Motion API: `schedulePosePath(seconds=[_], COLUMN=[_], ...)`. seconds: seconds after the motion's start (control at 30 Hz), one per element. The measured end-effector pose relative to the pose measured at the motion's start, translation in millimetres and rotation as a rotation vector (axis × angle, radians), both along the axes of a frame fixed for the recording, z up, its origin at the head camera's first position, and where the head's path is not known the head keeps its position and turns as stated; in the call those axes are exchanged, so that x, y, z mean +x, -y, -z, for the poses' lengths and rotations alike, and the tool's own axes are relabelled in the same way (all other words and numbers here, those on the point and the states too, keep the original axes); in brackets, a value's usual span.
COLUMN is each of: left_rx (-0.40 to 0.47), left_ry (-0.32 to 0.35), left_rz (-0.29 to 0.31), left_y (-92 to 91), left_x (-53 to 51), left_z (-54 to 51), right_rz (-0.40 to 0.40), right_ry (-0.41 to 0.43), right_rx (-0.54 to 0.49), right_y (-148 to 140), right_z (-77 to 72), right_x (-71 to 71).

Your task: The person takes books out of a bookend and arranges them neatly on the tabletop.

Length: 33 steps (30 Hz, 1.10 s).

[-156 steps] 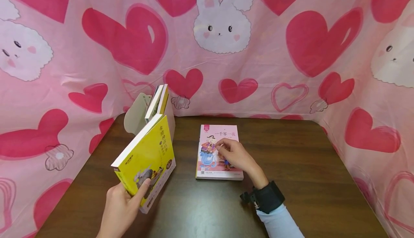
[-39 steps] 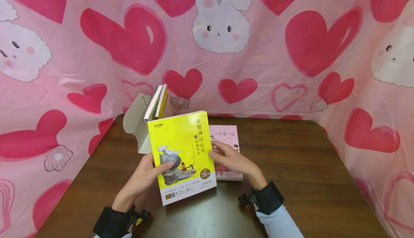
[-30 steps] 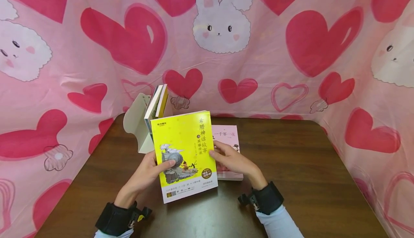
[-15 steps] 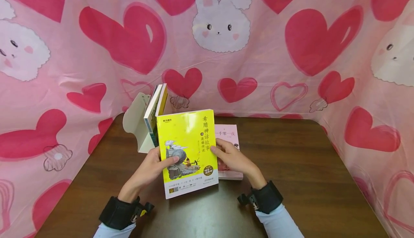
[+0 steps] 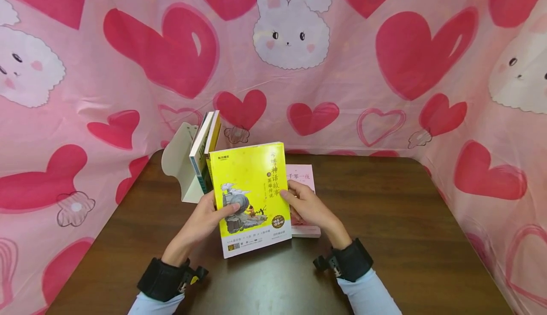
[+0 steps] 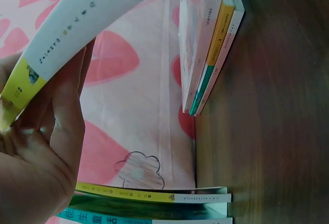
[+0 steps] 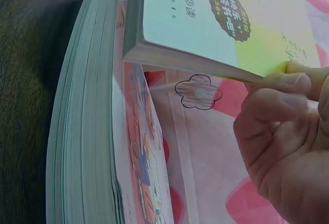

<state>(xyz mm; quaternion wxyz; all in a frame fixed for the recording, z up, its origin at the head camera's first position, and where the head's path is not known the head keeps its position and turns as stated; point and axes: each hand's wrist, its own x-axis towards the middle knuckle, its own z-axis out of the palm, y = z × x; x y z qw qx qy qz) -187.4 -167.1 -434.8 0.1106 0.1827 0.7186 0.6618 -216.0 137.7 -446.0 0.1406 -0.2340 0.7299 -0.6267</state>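
Note:
A yellow paperback book (image 5: 249,177) with a white lower band is held up above the table, its front cover towards the head camera. My left hand (image 5: 201,217) grips its left edge, thumb across the cover and fingers behind. At the right edge, my right hand (image 5: 309,205) pinches it between thumb and fingers. Behind and below it, a pink book (image 5: 302,171) lies on top of a stack, partly hidden. The left wrist view shows that stack's spines (image 6: 216,44); the right wrist view shows its page edges (image 7: 85,121), close to the yellow book's corner.
A cream book stand (image 5: 177,158) holds several upright, leaning books (image 5: 201,151) at the back left, partly behind the yellow book. The dark wooden table (image 5: 384,210) meets a pink heart-patterned cloth (image 5: 354,68) at the back and sides.
The yellow book, earlier tilted in my left hand at the left, came to the middle and turned face-on. My right hand left the pink book and took its right edge. Lately it drifts rightward.

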Motion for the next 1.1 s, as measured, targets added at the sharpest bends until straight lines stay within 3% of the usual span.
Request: schedulePosePath(seconds=[0.27, 0.9, 1.1], left_rx=[0.026, 0.000, 0.027], left_ry=[0.029, 0.045, 0.067], left_rz=[-0.025, -0.094, -0.107], left_y=[-5.7, -14.8, -14.0], left_x=[-4.4, -14.2, -14.2], left_z=[0.2, -2.1, -4.0], right_rz=[0.043, 0.214, 0.276], right_ry=[0.031, -0.035, -0.016], right_rx=[-0.026, -0.037, -0.063], right_y=[-2.6, -3.2, -7.1], right_z=[-0.5, -0.9, -1.5], right_x=[2.0, -2.7, -4.4])
